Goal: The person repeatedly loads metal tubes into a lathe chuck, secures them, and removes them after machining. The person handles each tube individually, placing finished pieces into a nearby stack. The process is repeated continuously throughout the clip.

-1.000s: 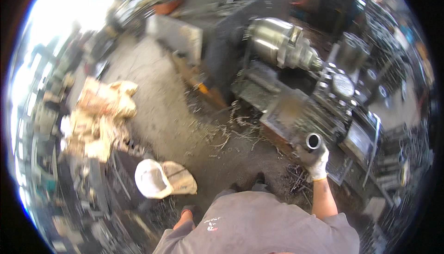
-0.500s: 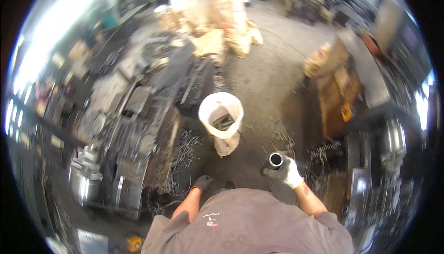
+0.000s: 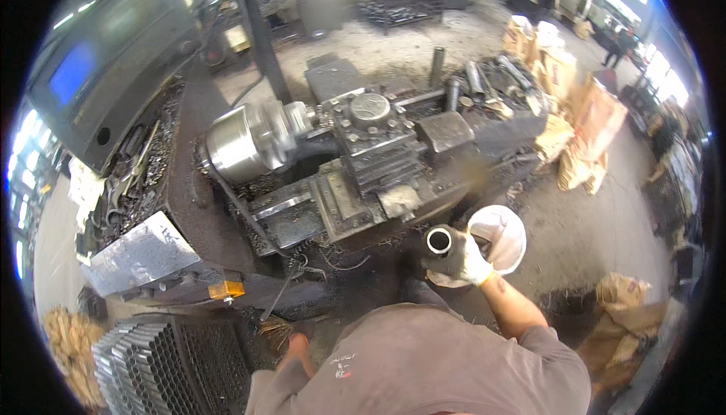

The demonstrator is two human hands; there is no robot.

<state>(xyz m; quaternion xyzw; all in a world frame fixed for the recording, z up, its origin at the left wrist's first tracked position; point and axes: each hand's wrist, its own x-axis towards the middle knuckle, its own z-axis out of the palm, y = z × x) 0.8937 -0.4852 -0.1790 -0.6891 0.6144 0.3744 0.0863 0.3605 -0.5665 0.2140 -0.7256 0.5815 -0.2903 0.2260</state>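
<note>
My right hand (image 3: 470,264), in a white glove with dark grey palm and fingers, is closed around a short metal tube (image 3: 439,240). The tube's round open end faces up. Just right of that hand stands a white bucket (image 3: 510,243), partly covered by it. My left arm reaches down at the lower middle, and my left hand (image 3: 298,339) shows only dimly against the dark floor, its fingers hidden. Ahead of me is a lathe with a shiny chuck (image 3: 240,143), its front part blurred, and a square tool post (image 3: 372,116).
At the lower left stands a stack of metal tubes (image 3: 140,366) beside the machine. Metal chips fill the lathe's tray (image 3: 144,165). Paper sacks (image 3: 594,131) stand at the right, with more brown sacking (image 3: 624,332) nearer. Loose tubes (image 3: 475,78) lie on the lathe's far end.
The view has turned left, bringing the lathe in front of me. The bucket now appears further right, beside my right hand, which still holds the tube.
</note>
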